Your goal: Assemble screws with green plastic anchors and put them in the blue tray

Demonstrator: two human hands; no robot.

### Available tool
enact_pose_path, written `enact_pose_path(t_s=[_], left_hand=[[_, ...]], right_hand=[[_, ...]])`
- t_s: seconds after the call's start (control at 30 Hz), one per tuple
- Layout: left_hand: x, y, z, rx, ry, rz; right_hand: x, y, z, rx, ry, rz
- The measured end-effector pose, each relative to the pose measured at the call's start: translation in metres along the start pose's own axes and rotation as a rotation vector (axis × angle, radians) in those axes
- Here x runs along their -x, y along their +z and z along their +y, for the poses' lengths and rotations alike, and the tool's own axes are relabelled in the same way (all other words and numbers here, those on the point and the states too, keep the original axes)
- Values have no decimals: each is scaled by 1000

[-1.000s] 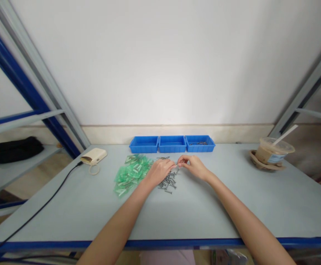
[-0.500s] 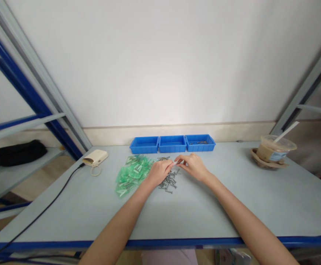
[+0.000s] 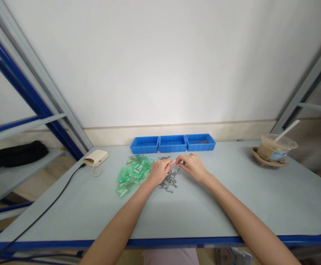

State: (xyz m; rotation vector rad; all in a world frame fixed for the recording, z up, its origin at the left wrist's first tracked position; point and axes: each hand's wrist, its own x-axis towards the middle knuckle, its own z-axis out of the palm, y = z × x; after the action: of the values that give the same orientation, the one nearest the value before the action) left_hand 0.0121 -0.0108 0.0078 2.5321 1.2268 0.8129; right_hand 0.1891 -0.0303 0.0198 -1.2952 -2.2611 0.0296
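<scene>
Over the middle of the table my left hand point(image 3: 160, 170) pinches a small white wall plug point(image 3: 174, 162). The fingertips of my right hand point(image 3: 192, 165) are closed on what looks like a thin dark screw point(image 3: 178, 163), its end meeting the plug. Both pieces are mostly covered by fingers. Below the hands lies a loose pile of grey metal screws point(image 3: 169, 181), partly hidden by my left hand. More screws point(image 3: 164, 158) lie just beyond it. To the left is a crumpled green plastic bag point(image 3: 132, 176) with many white plugs showing in it.
Three blue bins stand along the wall: a left bin point(image 3: 144, 149), a middle bin point(image 3: 173, 148) and a right bin point(image 3: 201, 147) holding a few screws. A cream-coloured device point(image 3: 96, 157) with a black cable point(image 3: 56, 198) sits left. A plastic cup point(image 3: 273, 149) rests in a cardboard holder point(image 3: 269, 162) right.
The fingertips of my two hands have come slightly closer together, and less of the white plug shows between them. The pile, bag and bins stay in place.
</scene>
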Motion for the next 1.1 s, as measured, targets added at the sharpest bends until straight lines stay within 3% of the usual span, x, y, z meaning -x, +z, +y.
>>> enact_pose_path(t_s=[0.83, 0.97, 1.1], left_hand=[[-2, -2, -1, 19, -46, 13], [-4, -5, -11, -61, -111, 53], [-3, -7, -22, -194, -82, 94]], right_hand=[[0, 7, -1, 79, 13, -31], [-6, -5, 19, 166, 94, 29], [-8, -21, 63, 278, 315, 210]])
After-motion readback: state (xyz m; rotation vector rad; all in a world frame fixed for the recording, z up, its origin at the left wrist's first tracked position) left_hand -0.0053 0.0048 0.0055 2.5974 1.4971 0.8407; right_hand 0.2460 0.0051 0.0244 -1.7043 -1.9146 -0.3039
